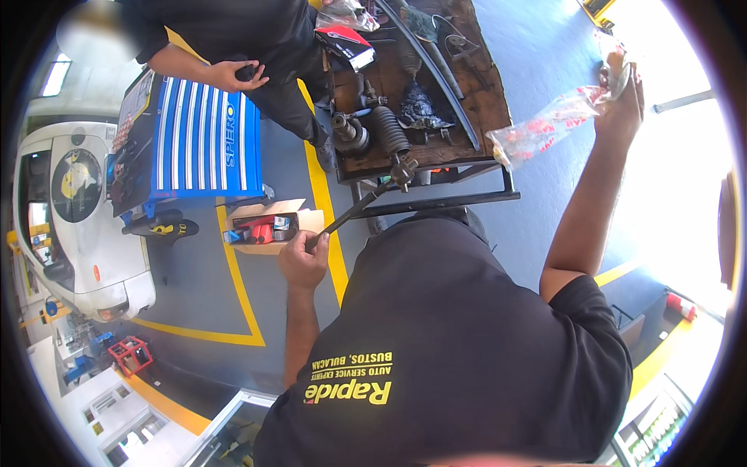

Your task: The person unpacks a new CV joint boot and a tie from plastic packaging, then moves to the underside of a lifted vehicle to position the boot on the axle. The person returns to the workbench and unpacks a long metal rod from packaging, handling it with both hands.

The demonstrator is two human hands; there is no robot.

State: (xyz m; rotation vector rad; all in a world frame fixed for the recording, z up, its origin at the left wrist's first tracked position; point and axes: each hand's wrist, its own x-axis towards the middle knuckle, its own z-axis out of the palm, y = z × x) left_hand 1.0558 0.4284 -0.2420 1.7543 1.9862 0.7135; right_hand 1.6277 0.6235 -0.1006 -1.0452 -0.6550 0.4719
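My left hand (303,261) is closed around the near end of a dark tie rod end (358,208). Its thin shank runs up and to the right, and its ball-joint head lies by the front edge of the workbench (490,117). Raised at the far right, my right hand (620,101) grips a crumpled clear plastic bag (541,134) with red print, which hangs toward the bench. Close to the joint head, a ribbed black rubber boot (389,131) lies on the bench. Whether anything is inside the bag I cannot tell.
A co-worker (233,47) stands across at the left, a small dark object in one hand. Dirty metal parts, a long dark strip (436,70) and a red-black box (345,47) cover the bench. A blue tool cabinet (206,136) and open cardboard box (268,247) stand left; beyond is a white vehicle (85,226).
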